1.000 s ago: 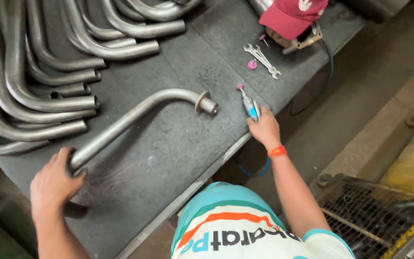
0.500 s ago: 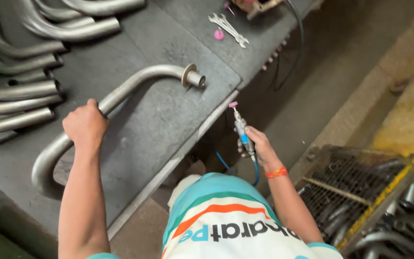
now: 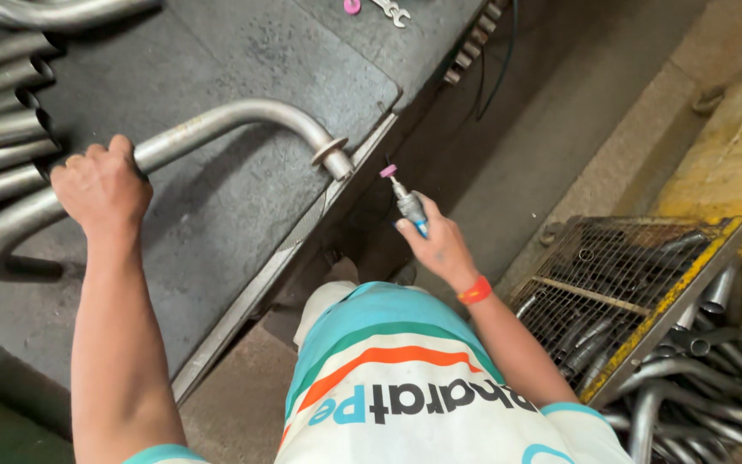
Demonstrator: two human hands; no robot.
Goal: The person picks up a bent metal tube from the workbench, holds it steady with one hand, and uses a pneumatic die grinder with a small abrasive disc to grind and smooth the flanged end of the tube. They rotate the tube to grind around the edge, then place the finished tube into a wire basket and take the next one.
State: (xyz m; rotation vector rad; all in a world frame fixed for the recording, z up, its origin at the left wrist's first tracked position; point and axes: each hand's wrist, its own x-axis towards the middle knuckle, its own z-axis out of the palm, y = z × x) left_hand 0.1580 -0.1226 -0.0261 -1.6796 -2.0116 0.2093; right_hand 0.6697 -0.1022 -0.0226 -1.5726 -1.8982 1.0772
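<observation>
Steel pipes [image 3: 2, 129], bare and grey, stacked at far left on the dark desk [image 3: 242, 77], open ends facing right. Just in front of them lies one bent pipe [image 3: 208, 129]: long axis runs from lower left, where it curls in a U, up to the right, then bends down to a flanged end at the desk's front edge. The flange points down-right, toward the tool.

Left hand [image 3: 100, 189]: clenched over the bent pipe's straight run, fingers wrapped round it, knuckles up.

Right hand [image 3: 440, 245]: off the desk, over the floor, closed round a small grinder [image 3: 407, 202]. Tool axis tilts up-left; its pink tip sits near the flange, apart from it. Orange band on that wrist.

Top edge of the desk: a pink bit and a wrench [image 3: 388, 10], mostly cut off.

Far right, on the floor: a wire basket [image 3: 646, 283] with a yellow rim, more bent pipes piled in and beside it.
</observation>
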